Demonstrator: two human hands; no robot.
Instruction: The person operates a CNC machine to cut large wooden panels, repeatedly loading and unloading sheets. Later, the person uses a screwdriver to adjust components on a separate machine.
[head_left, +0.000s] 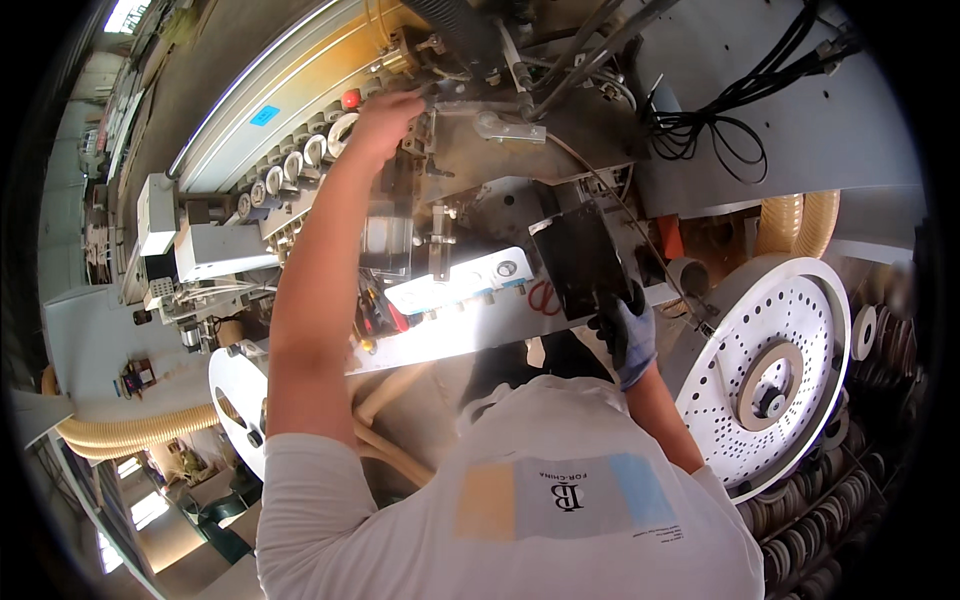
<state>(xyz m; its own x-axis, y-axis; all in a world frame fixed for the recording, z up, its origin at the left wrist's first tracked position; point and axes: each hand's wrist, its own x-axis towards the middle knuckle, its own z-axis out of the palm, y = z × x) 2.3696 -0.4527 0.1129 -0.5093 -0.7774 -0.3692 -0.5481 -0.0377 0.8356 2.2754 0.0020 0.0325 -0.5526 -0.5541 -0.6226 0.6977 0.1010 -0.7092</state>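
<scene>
My bare left hand (388,122) reaches up to the far side of a machine. Its fingers are closed at a dusty metal fitting, and what they hold is hidden. A red ball knob (351,99) sits just left of it. My right hand (632,335), in a black and light grey glove, grips the lower right edge of a black rectangular panel (578,258). Between my arms lies a white control strip (462,281) with round dials. Loops of red cord (543,298) hang beside the panel.
A large perforated white wheel (768,380) stands at the right, with ribbed hose (800,225) above it. Rollers (290,168) line the machine's left side. Black cables (700,130) hang at the upper right. Many disc-shaped rolls (800,530) fill the lower right.
</scene>
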